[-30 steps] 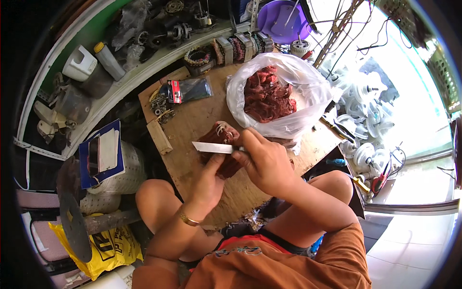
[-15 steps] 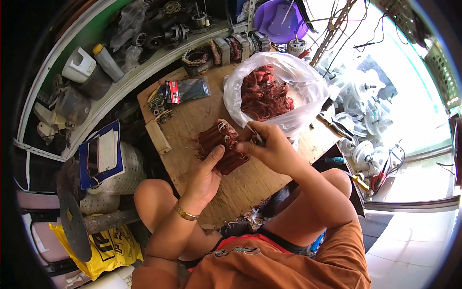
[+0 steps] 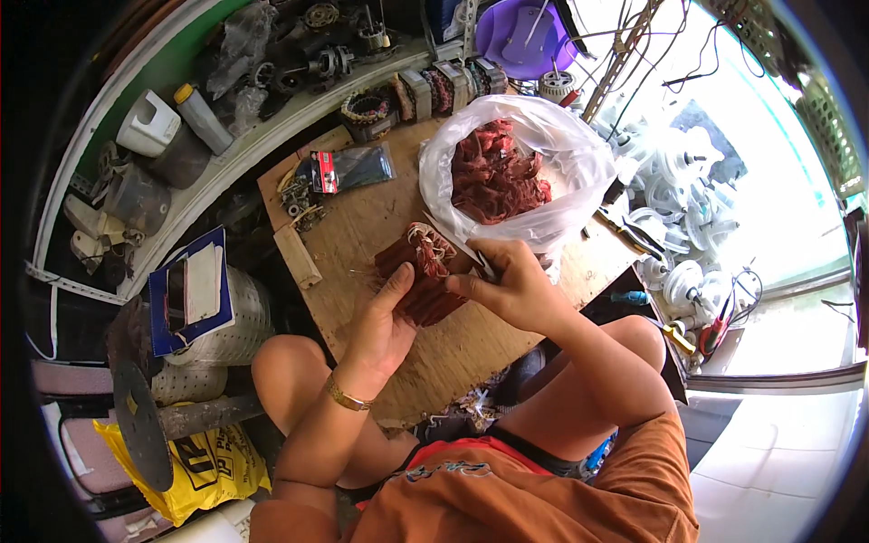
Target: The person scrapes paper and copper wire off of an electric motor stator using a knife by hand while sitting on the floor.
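Observation:
My left hand [image 3: 385,321] is closed around a dark red ridged bundle [image 3: 424,303], its thumb lying across the near side. Pale string-like strands lace the bundle's upper end, and loose fibres stick out at its left. On the bundle's right side, my right hand [image 3: 511,288] pinches a thin metal tool [image 3: 484,264], mostly hidden by the fingers; its exact kind I cannot make out. My right thumb touches the bundle or lies just against it. Both hands are above the wooden board [image 3: 353,235]. Behind them stands an open white plastic bag [image 3: 437,172] holding tangled dark red strips [image 3: 498,172].
A packet with a red label [image 3: 353,169], small metal parts [image 3: 299,199] and a wood block [image 3: 297,256] lie at the board's left. Wound motor stators [image 3: 416,95] line its back. Pliers [image 3: 629,233] lie at the right, beside piled clear plastic parts [image 3: 683,208].
My right hand has shifted slightly, and the metal tool shows more plainly beside the bundle. The bundle is turned a little, bringing its laced end more into view. My left hand keeps its grip.

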{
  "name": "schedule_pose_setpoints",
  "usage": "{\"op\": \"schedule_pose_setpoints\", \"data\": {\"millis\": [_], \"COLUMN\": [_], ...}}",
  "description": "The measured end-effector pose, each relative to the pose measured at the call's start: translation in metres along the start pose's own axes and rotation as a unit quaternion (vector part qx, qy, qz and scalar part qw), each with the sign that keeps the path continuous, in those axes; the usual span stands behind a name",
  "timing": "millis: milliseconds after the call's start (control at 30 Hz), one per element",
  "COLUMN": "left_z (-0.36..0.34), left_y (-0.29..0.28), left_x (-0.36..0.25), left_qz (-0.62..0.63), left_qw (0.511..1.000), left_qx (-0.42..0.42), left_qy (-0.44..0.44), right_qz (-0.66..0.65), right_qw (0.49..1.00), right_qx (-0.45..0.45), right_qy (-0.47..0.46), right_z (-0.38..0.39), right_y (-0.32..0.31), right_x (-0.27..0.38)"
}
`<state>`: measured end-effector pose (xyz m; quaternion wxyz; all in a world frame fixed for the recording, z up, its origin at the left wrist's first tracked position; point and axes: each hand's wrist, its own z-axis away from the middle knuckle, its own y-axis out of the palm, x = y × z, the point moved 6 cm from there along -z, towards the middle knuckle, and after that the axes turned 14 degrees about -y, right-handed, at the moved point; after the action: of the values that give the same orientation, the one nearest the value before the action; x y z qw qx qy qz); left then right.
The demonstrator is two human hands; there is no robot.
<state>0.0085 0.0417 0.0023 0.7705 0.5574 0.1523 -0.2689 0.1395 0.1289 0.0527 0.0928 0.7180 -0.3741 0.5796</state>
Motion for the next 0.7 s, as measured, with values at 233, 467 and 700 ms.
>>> {"op": "schedule_pose_setpoints", "data": {"millis": [233, 467, 700], "left_z": [-0.001, -0.003, 0.000], "left_y": [-0.016, -0.010, -0.012], "left_x": [-0.011, 0.004, 0.001], "left_qz": [0.085, 0.062, 0.040], "left_qw": [0.995, 0.990, 0.991], "left_qx": [0.001, -0.032, -0.037], "left_qy": [0.050, 0.120, 0.125], "right_qz": [0.039, 0.181, 0.248], "right_qw": [0.997, 0.980, 0.965], "right_qx": [-0.057, -0.036, -0.010], "right_qy": [-0.038, -0.070, -0.087], "right_z": [-0.005, 0.000, -0.005], "right_y": [-0.026, 0.018, 0.021], "right_x": [-0.006, 0.030, 0.034]}}
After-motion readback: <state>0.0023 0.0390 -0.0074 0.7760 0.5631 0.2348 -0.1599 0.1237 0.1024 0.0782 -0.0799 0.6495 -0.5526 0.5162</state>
